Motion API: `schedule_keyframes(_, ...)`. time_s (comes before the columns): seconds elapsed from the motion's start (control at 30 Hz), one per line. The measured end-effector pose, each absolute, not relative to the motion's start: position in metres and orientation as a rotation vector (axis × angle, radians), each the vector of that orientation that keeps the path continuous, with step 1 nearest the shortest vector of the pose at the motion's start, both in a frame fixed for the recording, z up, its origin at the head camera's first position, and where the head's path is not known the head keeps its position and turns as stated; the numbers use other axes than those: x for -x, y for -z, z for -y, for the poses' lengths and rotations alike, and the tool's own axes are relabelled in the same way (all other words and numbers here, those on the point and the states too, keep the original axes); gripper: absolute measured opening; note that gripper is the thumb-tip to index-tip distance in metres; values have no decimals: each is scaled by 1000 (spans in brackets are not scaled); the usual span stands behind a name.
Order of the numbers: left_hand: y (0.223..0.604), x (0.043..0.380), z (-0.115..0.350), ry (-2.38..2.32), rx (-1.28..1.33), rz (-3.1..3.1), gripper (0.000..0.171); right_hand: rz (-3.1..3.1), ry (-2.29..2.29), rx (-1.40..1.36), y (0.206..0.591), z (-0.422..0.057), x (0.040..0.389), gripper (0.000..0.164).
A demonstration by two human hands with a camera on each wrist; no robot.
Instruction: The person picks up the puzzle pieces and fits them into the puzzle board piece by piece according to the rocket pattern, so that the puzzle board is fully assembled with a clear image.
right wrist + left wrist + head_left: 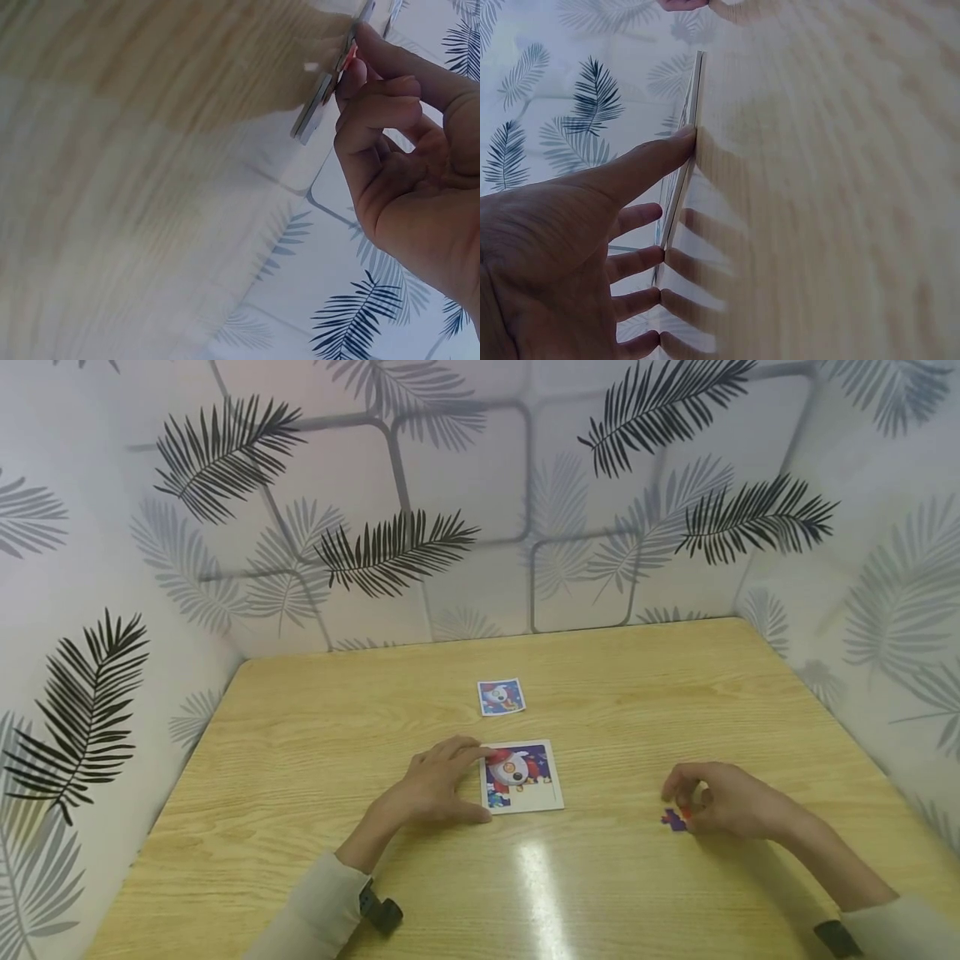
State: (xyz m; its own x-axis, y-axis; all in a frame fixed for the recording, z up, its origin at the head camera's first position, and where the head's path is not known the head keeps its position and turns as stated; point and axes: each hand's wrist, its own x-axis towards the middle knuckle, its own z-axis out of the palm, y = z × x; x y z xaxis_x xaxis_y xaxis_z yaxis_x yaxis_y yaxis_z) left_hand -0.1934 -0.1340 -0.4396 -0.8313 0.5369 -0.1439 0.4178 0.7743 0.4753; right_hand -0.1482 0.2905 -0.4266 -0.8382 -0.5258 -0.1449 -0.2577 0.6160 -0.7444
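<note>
A square jigsaw puzzle board [557, 783] with a pale frame lies flat in front of me, part-filled with a picture of a white and red character. Along its lower right, the pale backing shows between the pieces. My left hand [435, 785] rests at the board's left side, fingers spread and relaxed, thumb [679, 142] against the edge. Off to the right, my right hand [723, 802] pinches a purple and red puzzle piece [673, 820] between thumb and fingertips, low over the table. In the right wrist view, fingertips partly hide the piece [313, 109], seen edge-on.
Behind the board lies a small picture card [501, 697] with the same character. All this is on a light wooden table [337, 710], bounded at the back and sides by leaf-patterned walls [465, 577].
</note>
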Motion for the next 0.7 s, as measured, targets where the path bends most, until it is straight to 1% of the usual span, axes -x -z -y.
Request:
schedule_keyframes(0.17,439,193,134,-629,-745,-2705,87,-2502,1064,676,427,-289,148,33)
schedule_keyframes(0.4,439,194,135,-627,-742,-2701,88,-2573,1008,674,428,-289,146,25)
schedule_keyframes(0.7,441,194,135,-630,-746,-2706,88,-2611,1055,713,431,-290,148,12)
